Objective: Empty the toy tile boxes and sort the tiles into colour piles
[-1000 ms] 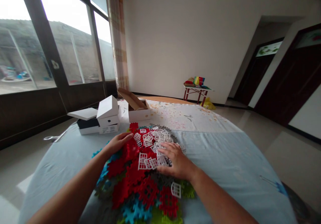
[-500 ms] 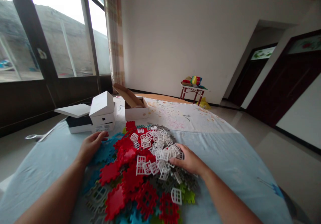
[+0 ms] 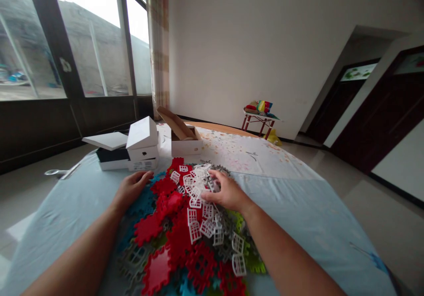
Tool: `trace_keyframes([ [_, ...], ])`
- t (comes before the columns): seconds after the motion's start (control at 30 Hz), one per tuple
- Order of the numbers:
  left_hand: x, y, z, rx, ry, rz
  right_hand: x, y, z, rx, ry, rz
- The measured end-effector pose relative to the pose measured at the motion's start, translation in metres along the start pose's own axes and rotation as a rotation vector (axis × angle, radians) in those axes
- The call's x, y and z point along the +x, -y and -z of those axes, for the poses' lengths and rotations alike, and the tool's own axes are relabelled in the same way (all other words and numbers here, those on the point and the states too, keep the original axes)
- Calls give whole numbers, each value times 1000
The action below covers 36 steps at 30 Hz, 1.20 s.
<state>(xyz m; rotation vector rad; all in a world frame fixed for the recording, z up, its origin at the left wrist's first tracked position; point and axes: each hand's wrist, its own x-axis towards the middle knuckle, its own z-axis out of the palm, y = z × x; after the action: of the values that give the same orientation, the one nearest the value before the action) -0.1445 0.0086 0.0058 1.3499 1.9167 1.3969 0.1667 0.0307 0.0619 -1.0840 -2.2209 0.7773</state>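
Observation:
A heap of toothed plastic building panels fills the middle of the table, with red panels on top and blue panels along the left. Small white lattice window pieces lie scattered over them. At the far right side of the heap, my right hand reaches in among the white pieces, thumb and fingers apart and curved around some of them; no firm grip shows. My left hand rests at the heap's left edge by the blue panels, fingers stretched out and holding nothing.
White boxes stand at the back left, one with its lid ajar. Behind the heap is an open box with a brown flap. The round table wears a pale blue cloth. A small side table stands by the wall.
My right hand has moved away from me and left across the heap, pushing white window pieces; several now lie spread nearer me. My left hand stays at the left edge. The view shifted slightly.

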Motion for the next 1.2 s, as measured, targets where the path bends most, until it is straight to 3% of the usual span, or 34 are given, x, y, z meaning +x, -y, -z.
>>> trace_keyframes([
  [0.17,2,3,0,37,25,-17,-2,23,-17,-225,117,189],
  [0.3,0,2,0,69,56,-47,-13,23,-18,-361,150,206],
  [0.5,-2,-2,-2,135,88,-104,-28,4,6,-485,167,174],
  [0.6,-2,0,0,191,78,-123,-40,-9,25,-436,106,166],
  [0.7,-4,-4,6,233,40,-129,-59,-24,42,-338,10,70],
  [0.8,-13,-24,7,280,35,-204,-76,-37,50,-232,39,-63],
  [0.9,-34,-63,-5,328,151,-398,-86,-38,47,-134,141,-136],
  [1.03,-63,-109,-38,393,553,-686,-80,-28,26,-125,184,-125],
  [1.1,-70,-116,-52,509,653,-762,-72,-23,13,-155,165,-111],
  [1.2,-65,-111,-59,697,645,-776,-60,-22,-3,-198,123,-98],
])
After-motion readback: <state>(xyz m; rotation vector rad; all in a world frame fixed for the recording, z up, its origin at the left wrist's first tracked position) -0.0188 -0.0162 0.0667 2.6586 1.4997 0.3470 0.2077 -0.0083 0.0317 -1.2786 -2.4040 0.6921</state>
